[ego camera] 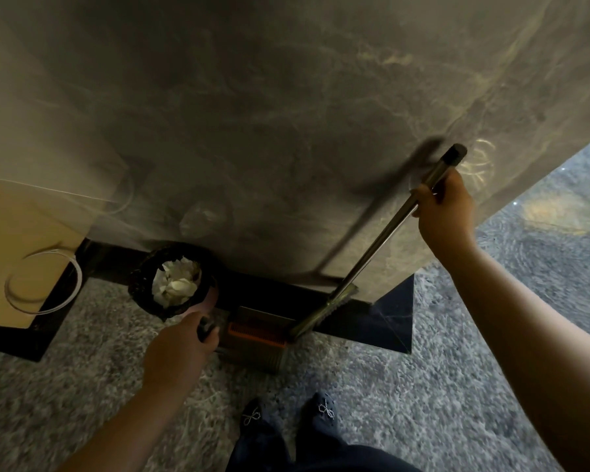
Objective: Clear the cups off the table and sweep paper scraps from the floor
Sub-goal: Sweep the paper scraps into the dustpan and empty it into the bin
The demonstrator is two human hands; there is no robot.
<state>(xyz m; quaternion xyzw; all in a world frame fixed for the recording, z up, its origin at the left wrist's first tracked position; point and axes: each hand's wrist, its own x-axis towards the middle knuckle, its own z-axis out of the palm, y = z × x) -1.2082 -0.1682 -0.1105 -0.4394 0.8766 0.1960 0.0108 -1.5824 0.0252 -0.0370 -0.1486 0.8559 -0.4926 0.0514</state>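
Note:
My right hand grips the upper part of a metal broom handle that slants down to the broom head at the foot of a marble wall. My left hand holds the dark handle end of a dustpan that stands on the floor just left of the broom head, with an orange comb strip across it. A small round bin lined with a black bag sits beside my left hand and holds crumpled white paper scraps. No cups are in view.
A grey marble wall fills the upper view, with a black baseboard below. A beige panel stands at the left. The floor is mottled grey. My two dark shoes stand just behind the dustpan.

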